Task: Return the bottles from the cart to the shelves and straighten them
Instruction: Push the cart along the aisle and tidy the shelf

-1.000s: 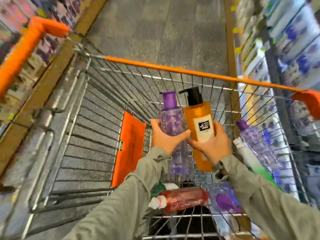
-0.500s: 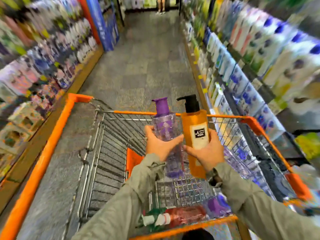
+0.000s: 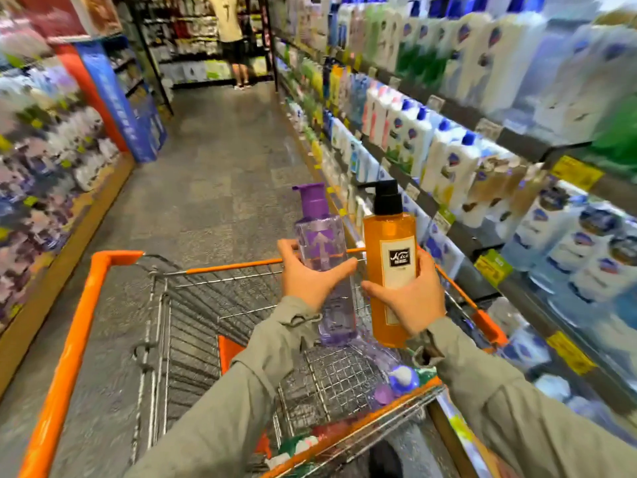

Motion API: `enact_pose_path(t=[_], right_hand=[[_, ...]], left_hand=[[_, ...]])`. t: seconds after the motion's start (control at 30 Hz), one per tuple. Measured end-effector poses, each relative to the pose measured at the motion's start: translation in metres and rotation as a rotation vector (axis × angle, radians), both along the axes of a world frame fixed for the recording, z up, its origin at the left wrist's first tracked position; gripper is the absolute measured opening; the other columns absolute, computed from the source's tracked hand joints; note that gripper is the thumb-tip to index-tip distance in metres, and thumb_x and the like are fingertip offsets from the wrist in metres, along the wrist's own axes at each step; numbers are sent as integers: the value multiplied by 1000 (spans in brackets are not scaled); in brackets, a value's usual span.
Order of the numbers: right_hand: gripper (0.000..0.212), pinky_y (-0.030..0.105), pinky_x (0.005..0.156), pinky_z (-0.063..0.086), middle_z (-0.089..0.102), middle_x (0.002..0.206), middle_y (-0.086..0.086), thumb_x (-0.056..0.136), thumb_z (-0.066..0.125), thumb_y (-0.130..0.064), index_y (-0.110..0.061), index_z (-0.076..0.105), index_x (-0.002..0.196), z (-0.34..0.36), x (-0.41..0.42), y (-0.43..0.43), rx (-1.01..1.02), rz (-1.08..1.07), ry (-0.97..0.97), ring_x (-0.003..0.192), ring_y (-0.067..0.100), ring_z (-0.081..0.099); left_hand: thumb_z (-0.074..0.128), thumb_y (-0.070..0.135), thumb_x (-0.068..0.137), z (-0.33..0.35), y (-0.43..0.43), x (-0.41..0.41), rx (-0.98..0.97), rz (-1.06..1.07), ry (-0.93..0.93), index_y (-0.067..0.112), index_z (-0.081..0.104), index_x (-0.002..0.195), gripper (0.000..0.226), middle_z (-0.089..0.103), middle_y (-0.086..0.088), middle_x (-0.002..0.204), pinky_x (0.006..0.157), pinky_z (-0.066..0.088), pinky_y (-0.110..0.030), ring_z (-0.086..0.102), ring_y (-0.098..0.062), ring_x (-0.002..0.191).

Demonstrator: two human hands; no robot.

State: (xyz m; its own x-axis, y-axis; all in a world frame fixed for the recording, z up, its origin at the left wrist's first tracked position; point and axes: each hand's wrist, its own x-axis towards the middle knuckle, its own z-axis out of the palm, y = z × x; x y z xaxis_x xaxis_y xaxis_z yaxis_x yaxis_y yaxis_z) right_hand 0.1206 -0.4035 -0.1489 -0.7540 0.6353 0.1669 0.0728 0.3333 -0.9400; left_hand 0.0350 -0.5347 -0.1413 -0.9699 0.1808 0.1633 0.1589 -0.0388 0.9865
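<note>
- Purple bottle [image 3: 320,243] is clasped upright by left hand [image 3: 310,281]; orange bottle [image 3: 389,236] by right hand [image 3: 410,298], alongside.
- Cart rim [image 3: 234,269] is seen behind both grips.
- Shelf edges [image 3: 458,112] lie rightward; open floor [image 3: 220,188] ahead.

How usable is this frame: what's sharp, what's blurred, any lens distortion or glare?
Head view: the purple bottle in the left hand and the orange bottle in the right hand are fairly sharp; the right shelves and left shelves smear with blur, labels unreadable; the wide-angle lens stretches the frame's edges; lighting is even, no strong glare.
</note>
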Motion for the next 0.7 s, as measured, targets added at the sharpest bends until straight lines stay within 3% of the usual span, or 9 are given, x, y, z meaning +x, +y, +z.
enact_pose_path(t=[0.13,0.2,0.3,0.47,0.57,0.6,0.7], right_hand=[[76,13,72,36,58,102,-1,59,89,-10,-3,46,120,19,36,13,9,-86,18,90,13,55],[72,22,76,42,59,100,-2,57,90,-12,-8,46,115,24,55,21,30,-132,21,89,15,57],[71,34,81,48,59,95,-7,57,90,-13,-13,45,112,34,84,38,23,-187,22,89,16,58],[73,19,72,41,60,97,-4,56,91,-15,-10,47,114,53,145,68,42,-315,45,84,12,58],[70,4,61,38,56,87,-13,56,90,-13,-17,44,108,62,190,90,51,-378,66,75,3,55],[70,6,65,40,56,89,-11,56,90,-13,-17,43,108,65,206,97,52,-397,62,78,7,56],[72,39,84,50,60,97,-3,53,92,-15,-18,45,107,67,257,118,56,-485,62,92,20,61]], left_hand=[[87,-2,57,13,22,20,-2,-79,43,25,28,86,71,60,-5,87,65,51,-17,61,-2,65],[84,-6,59,22,35,33,20,-134,70,25,29,87,69,60,-15,94,67,52,-19,62,-9,71],[83,-9,58,35,60,55,43,-212,120,22,29,87,68,60,-14,92,63,50,-15,63,0,66],[87,-4,53,55,108,102,82,-316,154,18,30,92,72,58,-11,92,65,53,-17,63,-4,69],[87,-5,54,63,137,137,86,-400,157,10,30,100,75,57,0,89,66,52,-15,61,8,65],[88,-3,54,66,147,151,84,-427,158,9,31,103,76,56,2,90,66,51,-13,60,10,65],[84,-5,60,71,176,195,76,-486,178,18,33,98,67,54,7,90,64,47,-6,58,16,64]])
